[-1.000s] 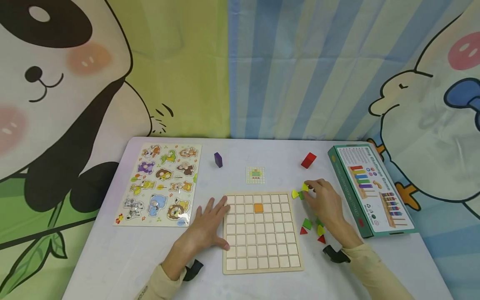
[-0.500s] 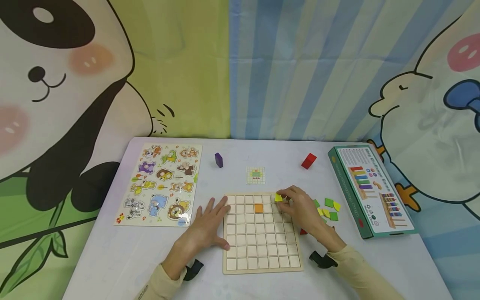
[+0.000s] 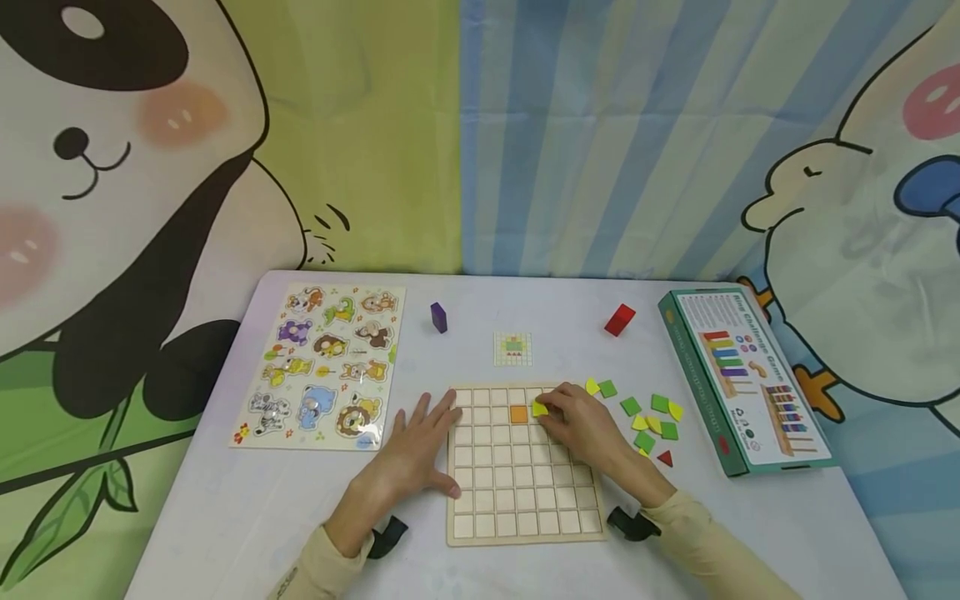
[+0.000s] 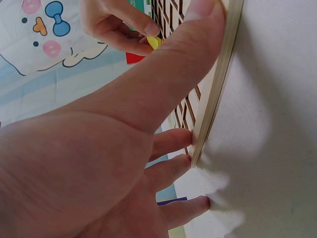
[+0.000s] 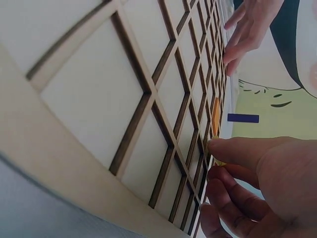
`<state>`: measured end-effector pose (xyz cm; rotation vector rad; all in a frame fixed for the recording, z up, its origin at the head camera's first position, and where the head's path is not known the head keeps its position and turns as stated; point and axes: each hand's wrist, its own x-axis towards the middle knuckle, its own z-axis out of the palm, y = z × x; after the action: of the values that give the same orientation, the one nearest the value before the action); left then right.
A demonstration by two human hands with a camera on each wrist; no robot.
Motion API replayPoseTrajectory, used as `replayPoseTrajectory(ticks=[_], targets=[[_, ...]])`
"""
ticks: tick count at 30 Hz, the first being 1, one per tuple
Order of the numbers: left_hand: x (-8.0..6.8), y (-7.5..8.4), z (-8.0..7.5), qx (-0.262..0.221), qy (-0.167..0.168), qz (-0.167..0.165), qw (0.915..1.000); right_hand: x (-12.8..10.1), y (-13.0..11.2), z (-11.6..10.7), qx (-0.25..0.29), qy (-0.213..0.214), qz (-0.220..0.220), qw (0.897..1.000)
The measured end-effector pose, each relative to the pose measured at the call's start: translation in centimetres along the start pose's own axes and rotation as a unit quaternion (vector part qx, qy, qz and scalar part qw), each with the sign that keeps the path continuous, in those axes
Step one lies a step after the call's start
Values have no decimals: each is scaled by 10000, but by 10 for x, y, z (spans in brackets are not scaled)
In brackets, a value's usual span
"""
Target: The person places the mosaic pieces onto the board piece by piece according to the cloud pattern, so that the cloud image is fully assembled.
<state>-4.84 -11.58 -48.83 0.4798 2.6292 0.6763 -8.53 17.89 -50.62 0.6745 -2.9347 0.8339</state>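
Note:
A square wooden grid board (image 3: pixel 523 480) lies on the table, with an orange square tile (image 3: pixel 519 414) in a cell of its second row. My left hand (image 3: pixel 408 457) rests at the board's left edge with fingers spread; the thumb (image 4: pixel 198 29) and some fingertips touch the frame. Over the cell just right of the orange tile, my right hand (image 3: pixel 587 429) pinches a small yellow tile (image 3: pixel 539 408) between thumb and fingertips. The yellow tile (image 4: pixel 154 42) is partly covered by fingers, so its full outline is hidden. Right of the board lie loose green (image 3: pixel 631 406), yellow and red tiles (image 3: pixel 665 458).
A small pattern card (image 3: pixel 513 349) lies behind the board, between a purple block (image 3: pixel 438 317) and a red block (image 3: pixel 620 319). At the left is an animal puzzle board (image 3: pixel 318 367). A green game box (image 3: pixel 746 379) lies at the right.
My right hand has carried the yellow tile from the loose pieces leftward onto the board, up beside the orange tile. My left hand has stayed at the board's edge.

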Motion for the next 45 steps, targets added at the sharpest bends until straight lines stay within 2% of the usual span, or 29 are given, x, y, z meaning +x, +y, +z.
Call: replayPoseTrajectory(ticks=[10, 26, 31, 38, 45], targets=[[0, 0, -2, 14, -21, -13, 10000, -1, -3, 0, -63, -122, 62, 9999], [0, 3, -4, -26, -64, -30, 10000, -2, -4, -4, -253, 192, -181, 9993], [0, 1, -2, -38, -71, -29, 10000, -2, 1, -16, -282, 337, -30, 9990], [0, 0, 0, 5, -38, 5, 10000, -6, 17, -31, -461, 465, 426, 9969], [0, 0, -1, 10, -43, 6, 10000, -13, 35, -46, -610, 660, 497, 9947]])
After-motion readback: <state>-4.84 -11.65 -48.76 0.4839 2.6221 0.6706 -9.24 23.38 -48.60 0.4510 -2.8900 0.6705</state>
